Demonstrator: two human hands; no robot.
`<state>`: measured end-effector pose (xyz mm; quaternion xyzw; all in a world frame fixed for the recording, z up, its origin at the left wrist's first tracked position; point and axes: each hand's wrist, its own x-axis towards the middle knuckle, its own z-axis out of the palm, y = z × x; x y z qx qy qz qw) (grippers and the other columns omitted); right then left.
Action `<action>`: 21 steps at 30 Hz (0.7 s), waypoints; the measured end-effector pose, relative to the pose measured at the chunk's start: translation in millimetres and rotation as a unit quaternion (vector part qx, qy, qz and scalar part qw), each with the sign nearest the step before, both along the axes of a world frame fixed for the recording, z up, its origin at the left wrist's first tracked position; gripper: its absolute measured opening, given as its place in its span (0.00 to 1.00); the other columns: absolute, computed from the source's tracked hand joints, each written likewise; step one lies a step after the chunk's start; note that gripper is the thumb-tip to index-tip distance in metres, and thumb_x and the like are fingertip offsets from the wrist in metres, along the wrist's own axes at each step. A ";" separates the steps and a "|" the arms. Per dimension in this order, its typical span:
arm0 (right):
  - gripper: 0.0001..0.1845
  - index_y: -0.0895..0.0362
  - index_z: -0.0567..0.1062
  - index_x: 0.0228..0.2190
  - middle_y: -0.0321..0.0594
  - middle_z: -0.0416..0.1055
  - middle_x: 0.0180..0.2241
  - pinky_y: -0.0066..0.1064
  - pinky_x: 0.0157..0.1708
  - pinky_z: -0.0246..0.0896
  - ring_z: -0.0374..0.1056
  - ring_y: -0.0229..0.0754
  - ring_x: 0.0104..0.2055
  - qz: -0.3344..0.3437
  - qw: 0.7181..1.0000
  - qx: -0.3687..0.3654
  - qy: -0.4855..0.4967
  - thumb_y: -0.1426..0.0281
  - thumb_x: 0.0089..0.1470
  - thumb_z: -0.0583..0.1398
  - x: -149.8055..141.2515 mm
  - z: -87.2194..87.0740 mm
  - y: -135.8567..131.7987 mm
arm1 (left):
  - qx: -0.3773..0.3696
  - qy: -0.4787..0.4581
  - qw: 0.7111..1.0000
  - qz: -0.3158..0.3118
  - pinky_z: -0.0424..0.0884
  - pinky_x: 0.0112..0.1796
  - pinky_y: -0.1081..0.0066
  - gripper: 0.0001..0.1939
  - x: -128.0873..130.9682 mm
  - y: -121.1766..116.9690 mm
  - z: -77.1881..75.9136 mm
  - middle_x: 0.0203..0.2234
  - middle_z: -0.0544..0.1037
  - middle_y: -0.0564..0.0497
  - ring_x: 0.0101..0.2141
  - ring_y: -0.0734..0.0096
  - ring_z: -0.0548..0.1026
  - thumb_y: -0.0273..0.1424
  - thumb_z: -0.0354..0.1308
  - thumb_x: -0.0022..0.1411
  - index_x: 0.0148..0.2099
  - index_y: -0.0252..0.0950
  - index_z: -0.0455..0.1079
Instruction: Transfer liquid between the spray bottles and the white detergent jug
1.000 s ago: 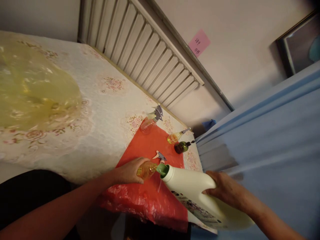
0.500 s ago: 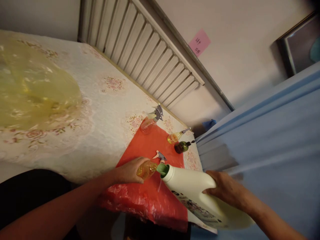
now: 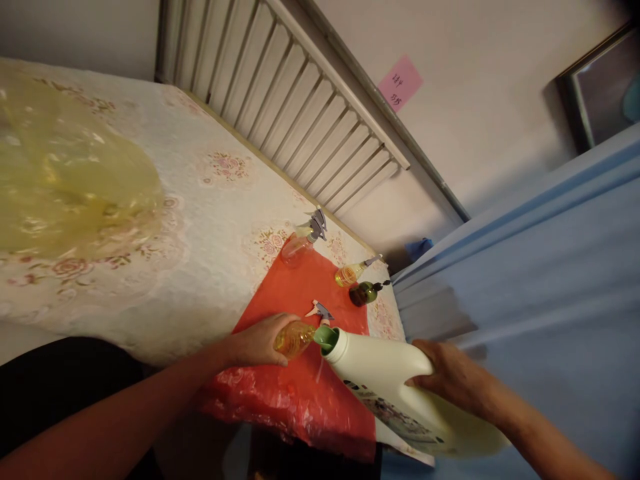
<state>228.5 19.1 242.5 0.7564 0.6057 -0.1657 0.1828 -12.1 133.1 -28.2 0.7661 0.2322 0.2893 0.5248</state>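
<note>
In the head view, we had our left hand closed round the amber bottle, over the red sheet towards the table's near edge. We held it tilted, its neck at the green mouth of the jug; whether the two touched, we could not tell. Our right hand gripped the jug, tipped with its mouth towards the bottle, near the right edge of the table. A trigger rested on the sheet, just beyond the amber bottle. We saw the clear sprayer at the sheet's far left corner, the yellow bottle by its far edge, and the green bottle just beside that. The sheet hung over the table's near edge. Well apart, the yellow bag lay towards the table's left end. Along the far edge we had the radiator, and beyond the right edge the curtain
</note>
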 end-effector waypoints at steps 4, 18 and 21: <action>0.10 0.55 0.74 0.34 0.39 0.78 0.34 0.26 0.30 0.62 0.73 0.42 0.34 0.006 1.000 0.001 0.000 0.66 0.47 0.62 0.6 0.0 -0.6 | -0.007 0.001 1.000 -0.001 0.69 0.47 0.65 0.37 -0.5 -0.1 1.2 0.48 0.72 0.51 0.48 0.55 0.71 0.28 0.64 0.41 0.56 0.44 0.60; 0.10 0.56 0.75 0.34 0.40 0.78 0.33 0.27 0.30 0.62 0.73 0.43 0.34 -0.003 1.000 -0.001 -0.013 0.67 0.46 0.62 -3.7 0.4 1.2 | -0.004 0.005 1.000 0.003 0.69 0.46 0.66 0.36 -1.3 -2.0 4.5 0.47 0.72 0.51 0.46 0.57 0.73 0.28 0.63 0.42 0.56 0.43 0.60; 0.10 0.55 0.75 0.34 0.40 0.78 0.34 0.26 0.30 0.61 0.72 0.42 0.34 0.003 1.000 0.000 -0.009 0.66 0.47 0.63 -2.4 0.6 1.2 | -0.004 0.006 1.000 0.003 0.70 0.45 0.66 0.37 -1.0 -2.1 3.8 0.48 0.72 0.50 0.47 0.57 0.72 0.28 0.63 0.42 0.56 0.43 0.59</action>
